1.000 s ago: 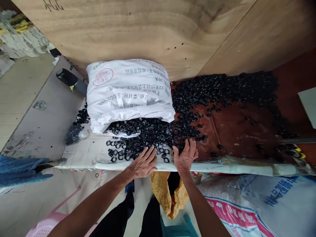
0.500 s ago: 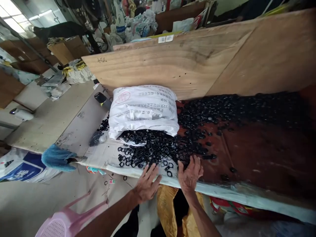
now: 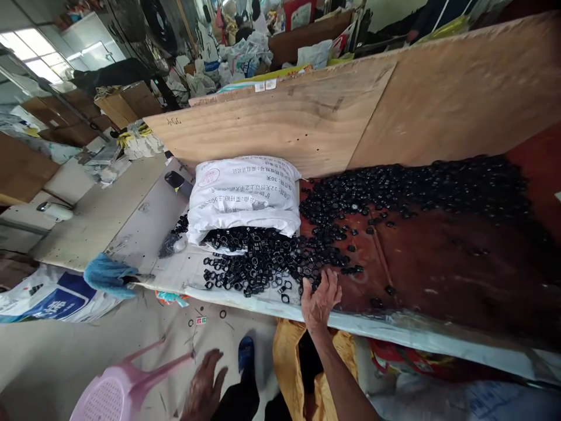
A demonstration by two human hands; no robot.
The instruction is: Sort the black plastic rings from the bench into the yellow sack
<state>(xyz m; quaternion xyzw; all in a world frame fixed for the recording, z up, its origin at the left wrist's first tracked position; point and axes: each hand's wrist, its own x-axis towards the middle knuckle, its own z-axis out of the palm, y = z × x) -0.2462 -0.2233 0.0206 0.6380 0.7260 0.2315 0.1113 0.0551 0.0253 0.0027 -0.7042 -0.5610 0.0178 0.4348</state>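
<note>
Small black rings (image 3: 267, 257) spill from the mouth of a white printed sack (image 3: 245, 193) that lies on the workbench. My right hand (image 3: 321, 298) rests at the bench's front edge, fingers spread, touching the nearest rings on their right side. Off the bench, my left hand (image 3: 205, 383) hangs low over the floor beside the pink stool, its fingers apart and nothing in it. A yellow-brown sack (image 3: 287, 356) sits with its mouth open below the bench edge, under my right forearm.
More black pieces (image 3: 421, 187) are heaped along the plywood board (image 3: 272, 126) at the back. A blue cloth (image 3: 109, 275) hangs over the bench's left corner. The pink stool (image 3: 107, 397) stands on the floor at left. A dark bottle-like object (image 3: 175, 180) lies left of the white sack.
My left hand has left the bench edge and dropped down and left over the floor. My right hand stays by the rings. The view has shifted slightly right.
</note>
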